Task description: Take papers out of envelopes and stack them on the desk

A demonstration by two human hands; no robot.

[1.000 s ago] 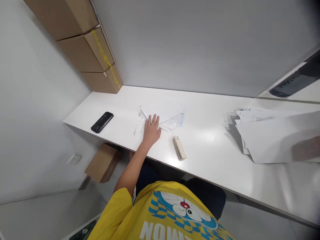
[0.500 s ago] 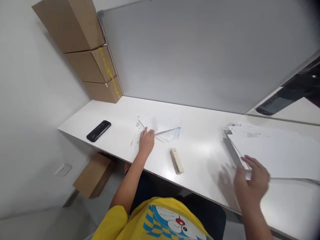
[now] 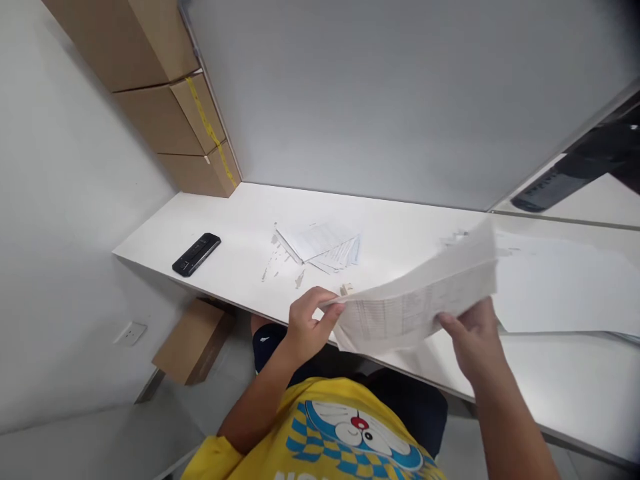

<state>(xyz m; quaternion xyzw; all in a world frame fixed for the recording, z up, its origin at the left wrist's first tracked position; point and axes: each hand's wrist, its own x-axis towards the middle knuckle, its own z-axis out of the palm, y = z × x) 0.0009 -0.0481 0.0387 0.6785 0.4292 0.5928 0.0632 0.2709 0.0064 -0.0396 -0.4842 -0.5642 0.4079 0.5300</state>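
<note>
A printed sheet of paper [image 3: 410, 310], bent along its length, is held up over the front edge of the table. My left hand [image 3: 311, 323] pinches its left end between thumb and fingers. My right hand [image 3: 473, 337] grips the lower right part, thumb on the printed face and fingers behind it. Just behind the sheet's left end shows the top of a beige stapler [image 3: 347, 289]; the sheet hides the rest. Farther back lies a fanned pile of printed papers [image 3: 325, 243]. To the right rests a stack of white sheets [image 3: 565, 287], partly covered by the held sheet.
A black phone [image 3: 197, 254] lies at the left on the white table [image 3: 240, 267]. Stacked cardboard boxes [image 3: 195, 127] stand at the back left corner, against a grey panel [image 3: 375, 100]. Another cardboard box [image 3: 195, 340] is under the table.
My right hand has lifted a sheet from the right-hand stack and brought it left. My left hand has left the fanned pile and taken the sheet's other end.
</note>
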